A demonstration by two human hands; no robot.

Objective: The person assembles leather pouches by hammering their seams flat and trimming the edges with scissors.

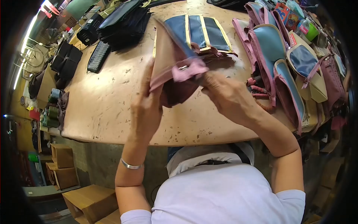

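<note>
Pink-trimmed piece in grip of left fingers and right fingers, blue panels partly behind.

Wht short-slv tee, slim slvr bangle

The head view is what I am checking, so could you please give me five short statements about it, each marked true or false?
1. The left hand and right hand both hold the fabric piece. True.
2. The bracelet circles the right forearm. False: it circles the left forearm.
3. The black stack lies left of the yellow-edged panels. True.
4. The sleeves are black. False: they are pale.
5. Pink-edged pieces lie on the right. True.
</note>
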